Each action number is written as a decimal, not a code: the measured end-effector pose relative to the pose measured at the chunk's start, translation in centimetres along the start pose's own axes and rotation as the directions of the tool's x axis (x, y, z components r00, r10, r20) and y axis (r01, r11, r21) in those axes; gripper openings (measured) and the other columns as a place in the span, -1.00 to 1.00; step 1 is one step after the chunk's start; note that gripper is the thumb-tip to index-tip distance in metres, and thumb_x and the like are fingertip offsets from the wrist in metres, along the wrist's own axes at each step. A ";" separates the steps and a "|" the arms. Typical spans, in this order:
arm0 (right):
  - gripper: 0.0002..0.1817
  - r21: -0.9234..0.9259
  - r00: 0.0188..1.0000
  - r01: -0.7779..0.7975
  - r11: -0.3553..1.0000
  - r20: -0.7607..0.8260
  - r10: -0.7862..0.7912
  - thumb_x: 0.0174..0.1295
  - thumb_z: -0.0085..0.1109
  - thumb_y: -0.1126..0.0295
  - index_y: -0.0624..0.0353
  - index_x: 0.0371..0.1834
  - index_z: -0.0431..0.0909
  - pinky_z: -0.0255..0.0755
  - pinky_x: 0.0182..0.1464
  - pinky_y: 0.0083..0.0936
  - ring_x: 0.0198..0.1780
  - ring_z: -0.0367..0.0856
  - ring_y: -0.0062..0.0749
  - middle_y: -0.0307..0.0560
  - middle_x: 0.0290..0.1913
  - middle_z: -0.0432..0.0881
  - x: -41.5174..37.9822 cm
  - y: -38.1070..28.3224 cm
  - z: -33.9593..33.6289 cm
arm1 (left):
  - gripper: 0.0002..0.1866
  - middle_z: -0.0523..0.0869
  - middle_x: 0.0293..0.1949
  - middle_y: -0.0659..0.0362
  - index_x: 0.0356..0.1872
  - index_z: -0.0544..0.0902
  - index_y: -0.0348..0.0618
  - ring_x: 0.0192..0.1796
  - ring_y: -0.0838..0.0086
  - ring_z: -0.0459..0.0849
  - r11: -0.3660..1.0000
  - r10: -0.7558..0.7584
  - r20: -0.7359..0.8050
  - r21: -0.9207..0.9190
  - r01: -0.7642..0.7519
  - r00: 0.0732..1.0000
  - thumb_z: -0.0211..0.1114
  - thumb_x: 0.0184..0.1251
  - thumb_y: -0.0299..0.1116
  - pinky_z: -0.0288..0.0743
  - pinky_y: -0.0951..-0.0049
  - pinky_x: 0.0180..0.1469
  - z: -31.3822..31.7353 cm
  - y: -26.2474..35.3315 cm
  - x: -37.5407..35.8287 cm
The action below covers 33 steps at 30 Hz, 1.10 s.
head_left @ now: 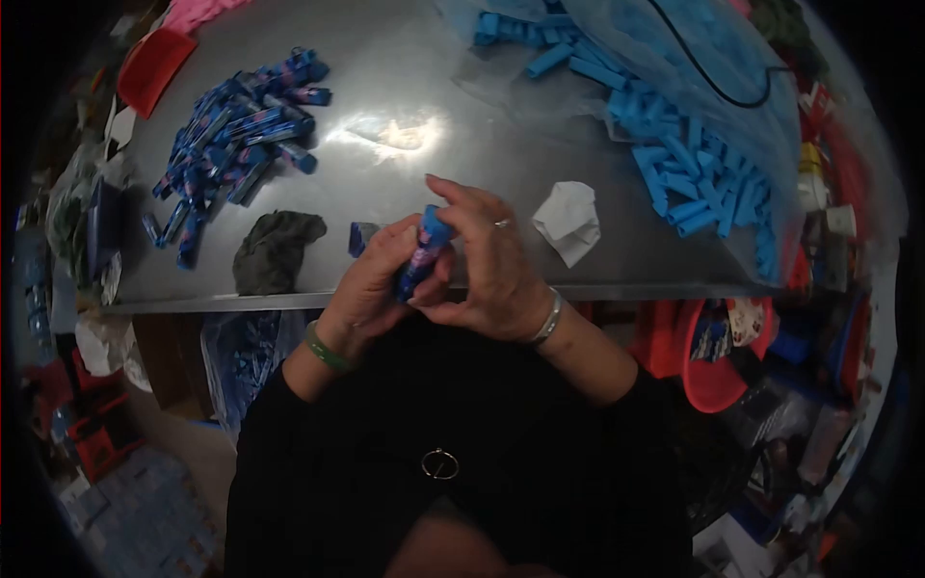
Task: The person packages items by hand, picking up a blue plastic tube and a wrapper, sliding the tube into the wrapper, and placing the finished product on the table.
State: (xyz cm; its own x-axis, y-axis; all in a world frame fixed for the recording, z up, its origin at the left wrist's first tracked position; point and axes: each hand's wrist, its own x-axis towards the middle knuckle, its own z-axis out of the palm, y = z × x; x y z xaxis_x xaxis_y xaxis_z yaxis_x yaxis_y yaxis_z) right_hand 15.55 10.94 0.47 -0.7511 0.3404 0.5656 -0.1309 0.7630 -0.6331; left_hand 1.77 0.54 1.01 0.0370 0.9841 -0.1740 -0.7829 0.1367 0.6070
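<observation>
A small blue tube in a printed, shiny wrapper (421, 258) is held tilted over the front edge of the table. My left hand (368, 281) is closed around its left side, the thumb lying along it. From the right, my right hand (496, 255) curls its fingers about the same tube, with one finger raised near its light-blue top end. Just behind my left hand lies a small dark-blue wrapped piece (362, 237), partly hidden. A crumpled white cloth or paper (568, 223) lies to the right of my right hand. Left of my hands is a dark bunched cloth (277, 252).
A heap of blue wrapped tubes (236, 130) covers the table's left side. Plain light-blue tubes (689, 178) spill from a clear plastic bag (718, 72) at right, crossed by a black cord (740, 103). Below are a bagged box (252, 361) and a red basin (713, 380).
</observation>
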 end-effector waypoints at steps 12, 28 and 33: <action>-0.43 -0.405 0.923 -0.381 0.831 -0.213 0.319 0.06 0.37 0.37 0.26 0.15 0.39 0.40 0.08 -0.29 0.08 0.51 -0.11 0.10 0.06 0.49 -2.3 3.7 -11.1 | -0.73 0.66 -0.34 0.23 -0.09 0.63 -0.17 -0.40 0.66 0.55 0.483 0.520 -0.182 0.868 -0.112 0.834 0.26 0.37 -0.19 0.37 0.70 -0.36 -7.6 13.2 1.9; -0.64 -0.783 0.938 -0.269 0.562 -0.079 0.338 0.05 0.13 0.54 0.21 -0.02 0.53 0.39 -0.08 -0.16 -0.04 0.51 0.02 0.09 -0.02 0.54 -7.3 9.6 -18.0 | -0.63 0.59 -0.11 0.05 -0.07 0.60 -0.16 -0.04 0.17 0.58 -0.210 0.396 0.066 0.978 0.020 0.916 0.44 0.06 -0.42 0.43 0.20 0.09 -4.6 8.6 -0.9; -0.81 -0.766 0.934 -0.286 0.576 -0.089 0.346 0.11 0.16 0.44 0.22 -0.20 0.55 0.40 -0.13 -0.16 -0.18 0.53 0.02 0.06 -0.24 0.59 -6.7 9.4 -19.7 | -0.59 0.55 -0.08 0.05 -0.08 0.59 -0.14 0.01 0.18 0.54 -0.364 0.254 0.161 0.930 -0.060 0.954 0.48 -0.02 -0.42 0.44 0.26 0.07 -3.7 4.0 -1.1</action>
State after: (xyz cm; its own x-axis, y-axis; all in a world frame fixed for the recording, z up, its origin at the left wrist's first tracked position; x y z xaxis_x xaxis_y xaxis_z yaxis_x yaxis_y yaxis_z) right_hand 32.14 26.64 1.12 -0.6891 0.6309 0.3566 0.6352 0.7627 -0.1218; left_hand -3.67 -0.43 0.73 -0.0636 0.9916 0.1130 0.8600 -0.0030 0.5104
